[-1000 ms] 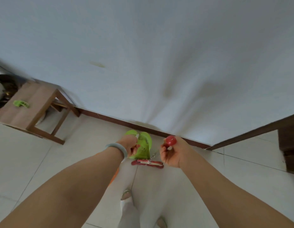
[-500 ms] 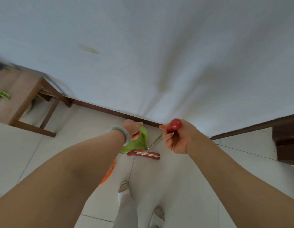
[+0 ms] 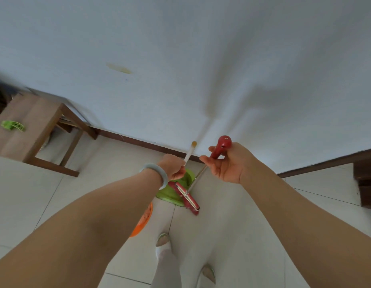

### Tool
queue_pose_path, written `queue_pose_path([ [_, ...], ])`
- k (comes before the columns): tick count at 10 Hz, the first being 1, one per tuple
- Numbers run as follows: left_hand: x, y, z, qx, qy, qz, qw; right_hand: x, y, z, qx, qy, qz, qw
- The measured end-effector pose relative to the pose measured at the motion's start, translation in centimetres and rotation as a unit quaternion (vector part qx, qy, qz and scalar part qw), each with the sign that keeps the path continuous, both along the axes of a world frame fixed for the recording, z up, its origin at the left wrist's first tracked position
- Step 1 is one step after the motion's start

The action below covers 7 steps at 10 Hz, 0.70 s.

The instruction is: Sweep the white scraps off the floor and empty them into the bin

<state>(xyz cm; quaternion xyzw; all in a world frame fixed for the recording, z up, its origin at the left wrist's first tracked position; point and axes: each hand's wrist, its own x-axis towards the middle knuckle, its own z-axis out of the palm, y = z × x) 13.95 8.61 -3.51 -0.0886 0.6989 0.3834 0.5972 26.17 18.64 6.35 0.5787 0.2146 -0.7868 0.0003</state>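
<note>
The left hand [image 3: 173, 168] is gripping the white handle [image 3: 188, 154] of a green dustpan [image 3: 172, 194] resting on the tiled floor [image 3: 242, 225] just below. The right hand [image 3: 228, 165] is holding the broom [image 3: 198, 175] by its red knob [image 3: 223, 145]. The broom's red head [image 3: 187, 197] is lying across the dustpan's right edge. An orange bin [image 3: 144, 220] is showing beside the left forearm [image 3: 97, 215].

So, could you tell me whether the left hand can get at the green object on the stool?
Probably not: the left hand grips the dustpan handle, and the green object lies far off.
</note>
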Motion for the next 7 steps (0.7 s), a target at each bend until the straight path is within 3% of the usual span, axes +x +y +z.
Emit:
queue_pose_path([
  [1,-0.1,-0.4,-0.6,0.026,0.06,-0.057,0.996,-0.1,-0.2,-0.2,0.024,-0.027,0.05,0.998],
  [2,0.1,0.3,-0.5,0.033,0.18,-0.154,0.971,-0.1,-0.3,0.4,0.039,-0.052,0.07,0.995],
  [3,0.2,2.2,-0.3,0.096,0.291,-0.318,0.897,-0.4,0.2,1.4,0.047,-0.066,0.103,0.991],
  [4,-0.3,3.9,-0.6,0.121,0.391,-0.493,0.768,-1.1,1.1,2.1,0.069,-0.07,0.152,0.983],
  [5,-1.1,5.0,-1.4,0.099,0.43,-0.618,0.651,-2.0,1.9,1.6,0.078,-0.046,0.126,0.988],
  [7,-1.1,4.5,-2.8,0.042,0.472,-0.615,0.631,-2.4,3.3,-0.6,0.121,0.02,-0.006,0.992],
])
